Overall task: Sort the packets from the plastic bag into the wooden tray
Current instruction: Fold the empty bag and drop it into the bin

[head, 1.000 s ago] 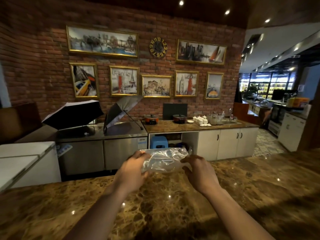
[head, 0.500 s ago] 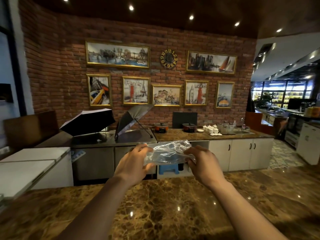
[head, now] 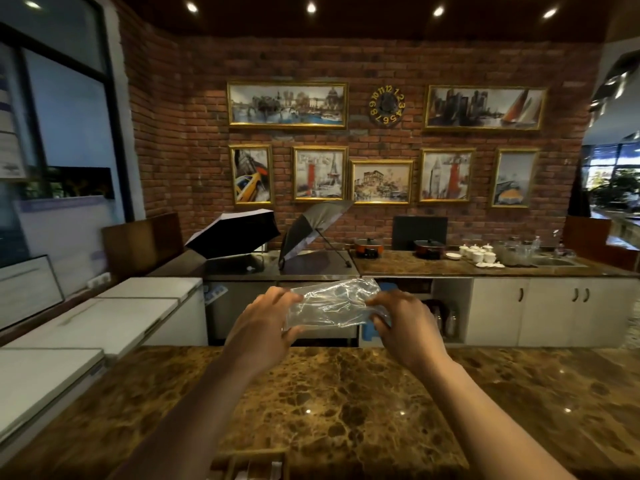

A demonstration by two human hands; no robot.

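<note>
Both hands, left hand (head: 263, 320) and right hand (head: 405, 323), grip an unlabelled clear plastic bag (head: 332, 303) above the counter (head: 346, 403).

Dim warm ceiling spotlights (head: 311, 8), glints on marble counter (head: 346, 403) (bowed, soft edges)

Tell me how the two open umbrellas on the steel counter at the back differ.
The left umbrella is black and lies canopy-up, its outside facing the camera. The right umbrella is grey and tipped on its side, its shaft and handle showing. The left one looks wider. Both are open and rest on the steel counter.
</note>
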